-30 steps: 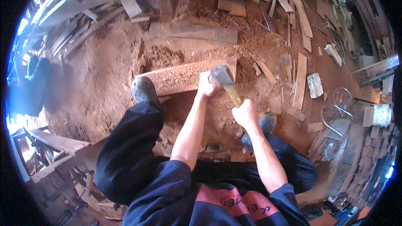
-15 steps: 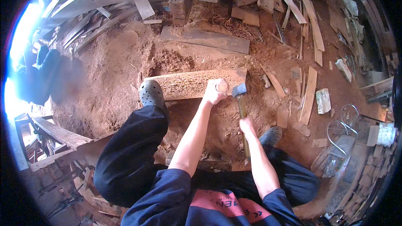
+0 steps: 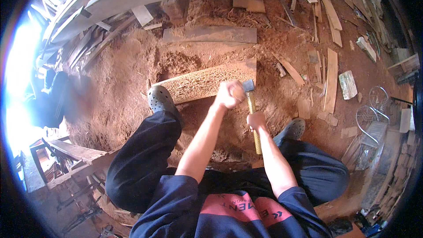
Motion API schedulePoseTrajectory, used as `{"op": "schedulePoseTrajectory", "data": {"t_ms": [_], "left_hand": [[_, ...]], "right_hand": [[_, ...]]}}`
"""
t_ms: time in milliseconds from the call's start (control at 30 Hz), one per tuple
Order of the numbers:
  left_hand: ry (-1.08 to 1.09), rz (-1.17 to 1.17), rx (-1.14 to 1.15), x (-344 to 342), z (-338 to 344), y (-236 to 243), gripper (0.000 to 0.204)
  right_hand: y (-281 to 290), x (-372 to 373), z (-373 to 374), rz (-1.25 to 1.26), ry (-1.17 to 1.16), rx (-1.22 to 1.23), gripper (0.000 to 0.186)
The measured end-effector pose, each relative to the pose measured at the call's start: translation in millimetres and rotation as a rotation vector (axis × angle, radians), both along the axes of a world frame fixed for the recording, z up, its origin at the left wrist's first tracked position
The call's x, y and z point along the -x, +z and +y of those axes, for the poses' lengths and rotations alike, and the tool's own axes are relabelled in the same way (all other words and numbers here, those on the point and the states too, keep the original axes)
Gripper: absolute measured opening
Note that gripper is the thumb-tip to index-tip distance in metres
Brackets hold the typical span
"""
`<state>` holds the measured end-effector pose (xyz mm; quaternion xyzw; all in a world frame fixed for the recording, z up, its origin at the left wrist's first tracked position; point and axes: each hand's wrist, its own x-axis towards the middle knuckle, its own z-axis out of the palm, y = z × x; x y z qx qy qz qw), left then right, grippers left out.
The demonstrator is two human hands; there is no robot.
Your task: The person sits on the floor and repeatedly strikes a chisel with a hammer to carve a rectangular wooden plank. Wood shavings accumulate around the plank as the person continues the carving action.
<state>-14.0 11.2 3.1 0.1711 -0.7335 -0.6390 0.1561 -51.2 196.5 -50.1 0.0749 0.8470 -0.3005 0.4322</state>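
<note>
One hammer in clenched right hand, head outward, long axis toward person.

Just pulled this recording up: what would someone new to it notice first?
Probably the hammer, upright in the picture in the right grip, its head close beside the left grip, which is closed on something too blurred to name. Next, the pitted wooden board lying just beyond the hands, with a grey clog at its left end. The white glare at the far left also stands out.
</note>
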Motion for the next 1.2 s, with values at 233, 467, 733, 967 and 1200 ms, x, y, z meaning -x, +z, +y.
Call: {"op": "schedulePoseTrajectory", "data": {"t_ms": [233, 467, 733, 967, 1200], "left_hand": [[0.082, 0.109, -0.091, -16.0, 3.5, 3.7, 0.020], [0.556, 0.638, -0.825, -11.1, -54.3, 73.6, 0.018], [0.638, 0.445, -0.393, -22.6, -58.9, 47.3, 0.025], [0.625, 0.306, -0.428, -22.9, -45.0, 20.6, 0.012], [0.591, 0.271, -0.241, -15.4, -38.5, -3.7, 0.006]], "right_hand": [[4.4, -4.5, -5.5, -0.033, -0.018, 0.040, 0.016], [2.0, -3.2, 1.4, -0.007, 0.033, 0.016, 0.022], [-2.4, 0.4, 3.7, -0.008, 0.067, 0.066, 0.025], [-0.4, 0.6, 1.5, -0.039, 0.068, 0.060, 0.020], [2.8, 2.6, 1.7, -0.063, 0.060, 0.038, 0.020]]}}
